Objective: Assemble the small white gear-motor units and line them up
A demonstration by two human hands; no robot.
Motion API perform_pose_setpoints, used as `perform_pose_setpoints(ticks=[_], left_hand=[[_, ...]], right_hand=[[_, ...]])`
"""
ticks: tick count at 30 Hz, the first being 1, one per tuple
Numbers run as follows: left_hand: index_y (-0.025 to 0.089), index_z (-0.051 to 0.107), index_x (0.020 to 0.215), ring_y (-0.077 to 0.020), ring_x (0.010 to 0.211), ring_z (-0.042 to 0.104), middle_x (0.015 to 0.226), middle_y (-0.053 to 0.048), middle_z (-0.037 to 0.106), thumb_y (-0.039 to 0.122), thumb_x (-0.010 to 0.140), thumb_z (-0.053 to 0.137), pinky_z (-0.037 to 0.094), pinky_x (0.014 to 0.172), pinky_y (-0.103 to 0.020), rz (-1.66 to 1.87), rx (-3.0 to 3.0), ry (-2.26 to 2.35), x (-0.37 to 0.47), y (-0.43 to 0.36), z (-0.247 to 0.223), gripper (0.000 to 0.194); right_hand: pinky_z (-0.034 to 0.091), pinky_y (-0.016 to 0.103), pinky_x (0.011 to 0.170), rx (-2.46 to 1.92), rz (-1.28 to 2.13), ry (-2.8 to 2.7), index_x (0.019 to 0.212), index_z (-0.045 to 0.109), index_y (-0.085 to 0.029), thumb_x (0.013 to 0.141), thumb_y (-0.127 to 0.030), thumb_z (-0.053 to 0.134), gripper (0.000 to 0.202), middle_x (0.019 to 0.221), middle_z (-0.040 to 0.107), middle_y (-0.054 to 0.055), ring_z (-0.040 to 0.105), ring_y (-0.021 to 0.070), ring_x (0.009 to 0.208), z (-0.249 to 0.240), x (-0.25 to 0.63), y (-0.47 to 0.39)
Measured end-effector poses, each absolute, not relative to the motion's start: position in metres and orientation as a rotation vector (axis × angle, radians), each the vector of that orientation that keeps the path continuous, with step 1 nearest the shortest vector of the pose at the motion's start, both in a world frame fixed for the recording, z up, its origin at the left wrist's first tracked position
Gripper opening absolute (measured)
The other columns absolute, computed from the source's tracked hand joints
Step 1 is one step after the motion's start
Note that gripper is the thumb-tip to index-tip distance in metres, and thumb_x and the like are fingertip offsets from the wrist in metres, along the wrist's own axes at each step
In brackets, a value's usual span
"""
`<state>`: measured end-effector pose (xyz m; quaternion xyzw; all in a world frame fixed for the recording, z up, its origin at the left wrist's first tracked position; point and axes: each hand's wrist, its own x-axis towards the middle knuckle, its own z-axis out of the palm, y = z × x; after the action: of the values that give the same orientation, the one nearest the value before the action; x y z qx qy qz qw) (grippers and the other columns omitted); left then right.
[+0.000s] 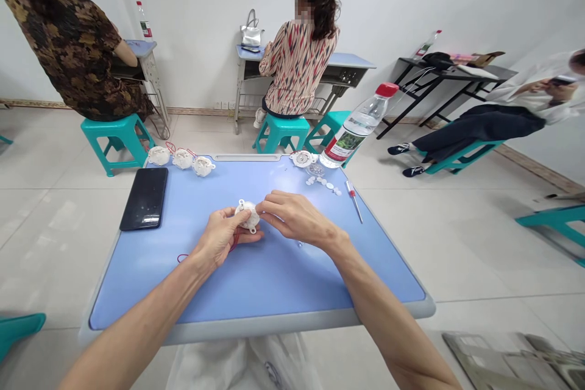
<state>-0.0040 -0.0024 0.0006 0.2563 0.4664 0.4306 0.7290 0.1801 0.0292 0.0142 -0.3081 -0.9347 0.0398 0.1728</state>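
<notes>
My left hand (223, 233) grips a round white plastic part (249, 219) with small mounting ears, thumb on top and fingers beneath. Red wire (183, 258) trails from under that hand across the blue desk. At the part's right edge, my right hand (292, 214) is pinched closed; whatever lies between its fingertips is too small to make out. Similar white round parts (183, 158) with red wires sit at the desk's far left. Another round part (303, 159) lies at the far right, close to small white discs (329, 185) and a clear little dish (314, 169).
A black phone (144, 198) lies on the blue desk (292, 292) at left. Toward the right are a screwdriver (354, 201) and a tall water bottle (354, 131) with a red cap. Other people sit on green stools (286, 128) beyond, by further desks.
</notes>
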Motion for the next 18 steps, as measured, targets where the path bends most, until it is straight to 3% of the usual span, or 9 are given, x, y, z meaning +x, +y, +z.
perform_pose_setpoints(ticks=[18], left_hand=[[0.007,0.062,0.084,-0.0180,0.065,0.068,0.071,-0.011,0.068,0.017,0.078,0.067,0.060,0.062,-0.032,0.949,0.557,1.044,-0.0036,-0.0036,0.0024,0.013]], right_hand=[[0.040,0.027,0.065,-0.910,0.186,-2.549,0.087,0.059,-0.017,0.093,-0.019,0.048,0.013,0.079,0.060,0.005,0.053,0.0160,0.073,0.0119,0.1769,0.0267]])
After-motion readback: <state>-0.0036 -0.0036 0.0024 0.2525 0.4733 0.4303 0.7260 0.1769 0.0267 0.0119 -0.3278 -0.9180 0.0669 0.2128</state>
